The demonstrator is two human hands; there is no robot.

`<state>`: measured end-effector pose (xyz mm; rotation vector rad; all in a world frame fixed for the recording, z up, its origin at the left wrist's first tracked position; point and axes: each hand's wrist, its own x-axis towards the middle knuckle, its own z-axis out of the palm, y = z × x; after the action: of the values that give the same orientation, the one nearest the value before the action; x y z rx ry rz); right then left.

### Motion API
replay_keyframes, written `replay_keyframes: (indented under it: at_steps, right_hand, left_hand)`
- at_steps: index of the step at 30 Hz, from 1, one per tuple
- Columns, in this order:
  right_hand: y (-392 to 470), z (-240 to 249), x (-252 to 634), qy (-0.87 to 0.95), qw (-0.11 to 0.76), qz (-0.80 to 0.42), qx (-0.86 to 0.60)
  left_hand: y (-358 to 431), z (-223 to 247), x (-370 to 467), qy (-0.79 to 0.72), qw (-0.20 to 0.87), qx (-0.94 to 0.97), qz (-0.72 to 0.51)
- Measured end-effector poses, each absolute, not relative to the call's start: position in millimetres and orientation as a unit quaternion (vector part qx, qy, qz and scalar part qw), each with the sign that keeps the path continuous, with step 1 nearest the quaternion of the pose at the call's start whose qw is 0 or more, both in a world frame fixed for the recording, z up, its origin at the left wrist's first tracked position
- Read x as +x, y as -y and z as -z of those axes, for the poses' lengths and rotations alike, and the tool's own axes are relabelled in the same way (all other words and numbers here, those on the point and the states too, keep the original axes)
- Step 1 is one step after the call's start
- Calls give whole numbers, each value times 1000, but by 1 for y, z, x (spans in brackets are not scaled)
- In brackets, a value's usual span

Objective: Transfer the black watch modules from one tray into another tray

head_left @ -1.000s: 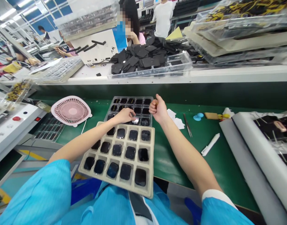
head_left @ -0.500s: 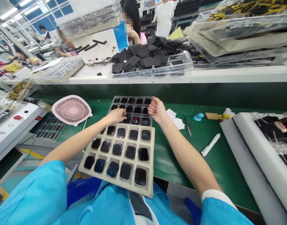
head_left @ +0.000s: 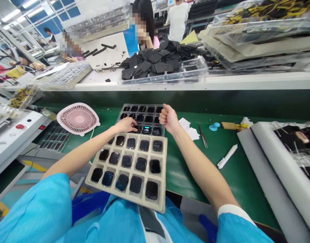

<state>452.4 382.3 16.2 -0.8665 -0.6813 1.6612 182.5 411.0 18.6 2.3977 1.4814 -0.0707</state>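
My left hand (head_left: 126, 125) is closed, its fingertips pinched over the front row of a clear plastic tray (head_left: 118, 118) of black square watch screens. What those fingertips hold, if anything, is hidden. One screen (head_left: 146, 129) just right of them is lit, with a green bar and small pale text. At the tray's right edge, my right hand (head_left: 169, 118) is curled into a fist, thumb uppermost; its inside does not show. Nearer to me a beige tray (head_left: 162, 199) lies tilted over the table's front edge, with dark watch screens in its pockets.
A pink fan (head_left: 78, 118) lies left on the green table. White paper (head_left: 189, 130), tweezers (head_left: 202, 135) and a white pen-like tool (head_left: 227, 156) are on the right, beside grey foam (head_left: 261, 175). Black pieces (head_left: 152, 60) fill a bin on the shelf. Other people sit beyond.
The lit watch screen has gone from a red display to a green bar with pale text. Both hands stay almost in the same place.
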Motion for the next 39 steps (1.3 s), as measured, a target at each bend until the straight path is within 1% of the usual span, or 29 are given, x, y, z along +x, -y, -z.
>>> replay_keyframes:
  at_steps: [3,6,8,12,14,18,20,22,24,26,29,31,36,39]
  right_hand:
    - [-381,-17,451,312,547,-683,-370]
    - [-380,-14,448,367,540,-643,-399]
    - [-379,-11,445,434,532,-581,-437]
    - [-374,-9,440,551,521,-392,-521]
    - [-369,-12,438,569,514,-347,-540]
    - [-363,-18,436,617,519,-351,-476]
    - [-363,-19,435,611,545,-360,-447]
    - [-365,-17,435,559,581,-374,-458]
    - [-370,-15,437,490,609,-392,-485]
    - [-376,-14,441,419,625,-436,-494]
    - [-382,-18,449,318,639,-524,-465]
    - [-383,-22,454,277,655,-549,-440]
    - [-380,-29,457,266,663,-565,-413]
    - [-378,-28,455,284,651,-568,-417]
  left_hand:
    - [-409,-18,180,-504,182,844,-30]
    - [-408,-24,183,-515,251,817,-74]
    - [-409,-32,189,-527,283,792,-120]
    - [-406,-55,217,-523,336,742,-250]
    - [-399,-67,235,-504,363,727,-292]
    - [-384,-83,267,-468,383,724,-331]
    - [-380,-85,279,-466,382,719,-347]
    - [-378,-85,286,-474,375,712,-358]
    - [-379,-84,287,-483,363,712,-357]
    - [-383,-83,281,-493,335,725,-344]
    - [-391,-76,256,-515,285,748,-307]
    - [-397,-67,235,-528,263,763,-263]
    - [-406,-34,195,-545,244,793,-122]
    - [-406,-21,187,-533,233,810,-73]
